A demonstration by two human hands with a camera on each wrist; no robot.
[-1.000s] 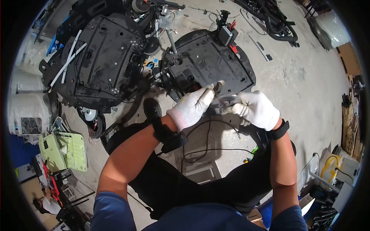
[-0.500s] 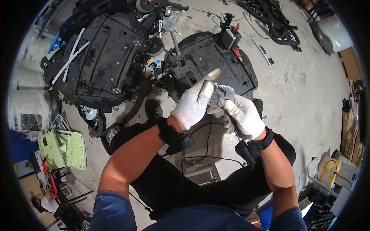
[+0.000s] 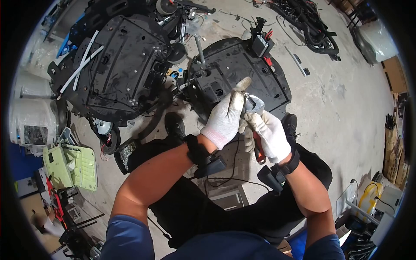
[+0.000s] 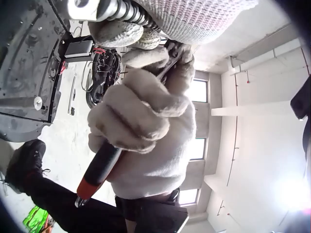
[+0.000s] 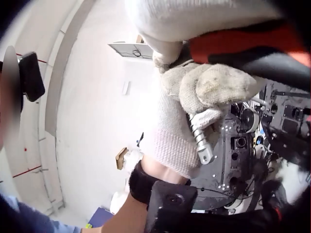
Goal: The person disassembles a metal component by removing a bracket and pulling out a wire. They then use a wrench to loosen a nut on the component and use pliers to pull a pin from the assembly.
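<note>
In the head view, my gloved left hand [image 3: 223,119] and gloved right hand [image 3: 271,136] meet over the floor before my knees. My left hand grips a metal rod with a coil spring [image 4: 129,12] and an eyelet end, which also shows as a spring rod [image 5: 199,138] below the glove in the right wrist view. My right hand curls round the red-and-black handle of a tool [image 4: 99,167]; its working end is mostly hidden by the gloves, and I cannot tell its kind. A rounded grey metal piece [image 3: 256,104] shows at the fingertips of both hands.
Ahead lies a black base panel [image 3: 234,65] with an upright metal post [image 3: 199,49]. A larger black panel [image 3: 125,65] bears crossed white strips. Black hoses [image 3: 305,26] lie at the back right. A tray of small parts [image 3: 127,155] stands left of my leg.
My right hand has come inward and turned, so that the tool's red handle now shows below it. My left hand has shifted slightly right, and the hands are closer together.
</note>
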